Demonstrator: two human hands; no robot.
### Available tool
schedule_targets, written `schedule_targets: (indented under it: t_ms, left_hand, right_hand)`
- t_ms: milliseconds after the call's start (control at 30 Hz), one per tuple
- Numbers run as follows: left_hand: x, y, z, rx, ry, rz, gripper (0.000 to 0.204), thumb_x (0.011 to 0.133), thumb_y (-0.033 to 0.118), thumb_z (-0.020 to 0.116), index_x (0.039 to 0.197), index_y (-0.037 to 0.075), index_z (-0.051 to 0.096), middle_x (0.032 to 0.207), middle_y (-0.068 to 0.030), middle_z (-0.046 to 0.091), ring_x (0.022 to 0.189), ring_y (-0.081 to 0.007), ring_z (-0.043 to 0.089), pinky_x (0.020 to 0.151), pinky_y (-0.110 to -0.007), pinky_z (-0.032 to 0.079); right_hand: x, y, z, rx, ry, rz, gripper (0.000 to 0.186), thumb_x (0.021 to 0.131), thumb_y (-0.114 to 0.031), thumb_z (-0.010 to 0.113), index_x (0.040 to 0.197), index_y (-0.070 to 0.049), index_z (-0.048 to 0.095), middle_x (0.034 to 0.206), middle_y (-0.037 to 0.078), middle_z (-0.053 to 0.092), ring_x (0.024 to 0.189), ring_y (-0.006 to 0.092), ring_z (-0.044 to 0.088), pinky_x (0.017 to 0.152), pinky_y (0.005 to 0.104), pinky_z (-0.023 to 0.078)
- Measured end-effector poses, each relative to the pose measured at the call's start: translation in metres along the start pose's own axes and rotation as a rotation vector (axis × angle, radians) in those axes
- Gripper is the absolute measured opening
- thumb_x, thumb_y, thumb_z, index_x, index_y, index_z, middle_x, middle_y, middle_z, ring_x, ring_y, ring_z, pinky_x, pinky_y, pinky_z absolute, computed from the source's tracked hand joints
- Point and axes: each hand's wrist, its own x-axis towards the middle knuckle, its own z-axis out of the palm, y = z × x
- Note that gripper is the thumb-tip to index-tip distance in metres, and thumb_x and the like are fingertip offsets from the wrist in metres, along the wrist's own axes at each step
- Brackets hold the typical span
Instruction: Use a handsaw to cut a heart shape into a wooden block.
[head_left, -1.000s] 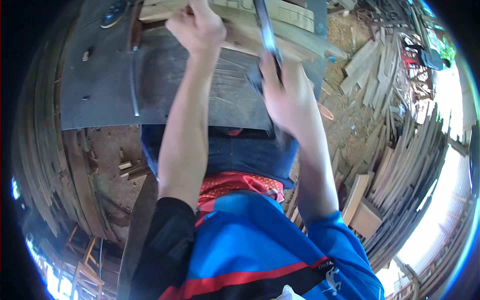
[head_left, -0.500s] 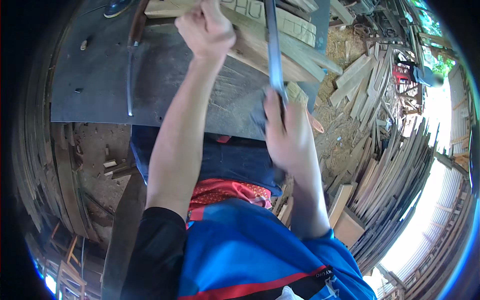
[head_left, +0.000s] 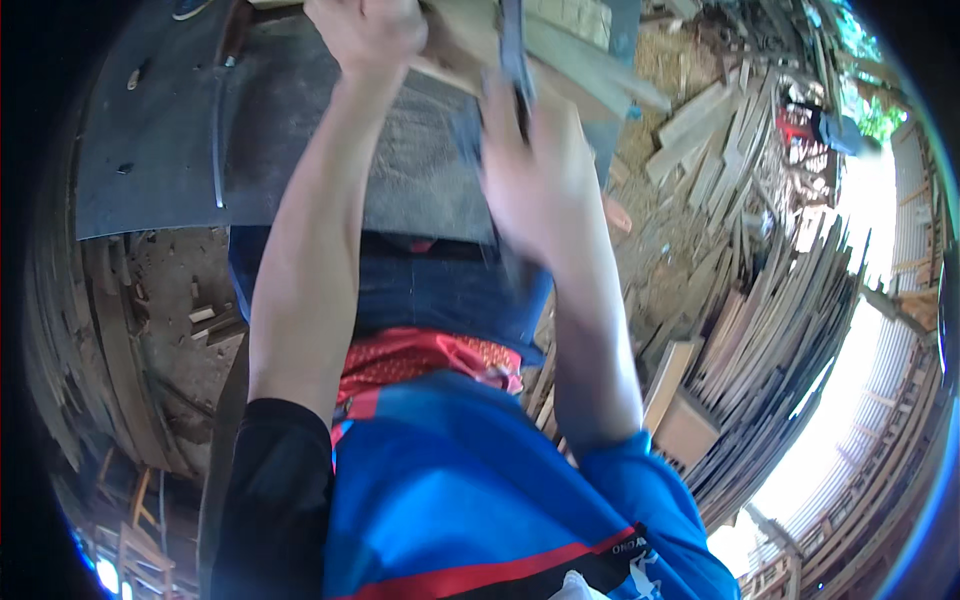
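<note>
My right hand (head_left: 535,165), blurred by motion, is wrapped round a long, narrow metal-bladed tool (head_left: 513,45). Its blade points away from me over pale wooden boards, and I cannot make out its exact kind. A dark, smeared part shows beside and below this hand. At the top edge, my left hand (head_left: 370,30) is closed in a fist over the boards; whatever it grips is hidden. The pale boards (head_left: 570,60) lie across the far part of a dark grey tabletop (head_left: 400,190).
A thin metal rod-like tool with a brown end (head_left: 219,140) lies left on the tabletop. Stacked wooden strips (head_left: 770,340) and loose planks (head_left: 700,130) cover the ground to the right. Another person (head_left: 835,130) is at the far right. Small offcuts (head_left: 205,315) lie below the table's left side.
My right hand and the blade have moved forward, away from me, over the boards. My left fist stays about where it was on the wood. The whole view has shifted slightly.
</note>
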Motion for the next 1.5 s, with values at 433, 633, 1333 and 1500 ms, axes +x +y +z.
schedule_targets:
  t_ms: [433,633,1333,1500]
  left_hand:
    - [-0.005,-0.017,-0.001,-0.185,-0.256,-0.258,0.005,0.088,0.006,0.049,0.085,0.002,0.051,0.061,-0.0186,0.046,0.053,-0.036,0.047,0.05,-0.041,0.033]
    - [-0.006,-0.011,0.006,-0.299,-0.163,-0.494,0.002,0.085,0.002,0.05,0.085,0.001,0.051,0.064,-0.0198,0.049,0.053,-0.0361,0.048,0.05,-0.041,0.035]
    - [-0.006,-0.006,0.006,-0.372,-0.244,-0.845,0.034,0.092,0.021,0.048,0.071,-0.005,0.043,0.058,-0.0192,0.039,0.051,-0.0193,0.041,0.048,-0.039,0.03]
    - [-0.004,-0.004,-0.004,-0.427,-0.21,-0.818,0.034,0.093,0.019,0.05,0.068,-0.004,0.044,0.058,-0.0214,0.042,0.05,-0.0267,0.047,0.049,-0.041,0.031]
  right_hand:
    - [-0.001,-0.011,0.015,0.243,0.091,0.169,0.018,0.093,-0.008,0.055,0.079,0.005,0.056,0.066,0.024,0.057,0.06,0.044,0.057,0.053,0.053,0.042]
    - [-0.012,-0.023,-0.018,0.43,-0.033,0.396,0.018,0.094,-0.007,0.053,0.088,0.009,0.059,0.062,0.02,0.058,0.056,0.0355,0.061,0.054,0.0449,0.047]
    - [-0.019,-0.001,0.012,-0.026,0.117,-0.04,0.017,0.086,-0.007,0.057,0.096,0.007,0.06,0.073,0.02,0.052,0.061,0.0358,0.055,0.054,0.0442,0.046]
    - [-0.013,0.0,0.02,0.391,0.027,0.201,0.014,0.086,-0.005,0.056,0.094,0.006,0.058,0.068,0.02,0.053,0.055,0.0363,0.058,0.052,0.0472,0.047]
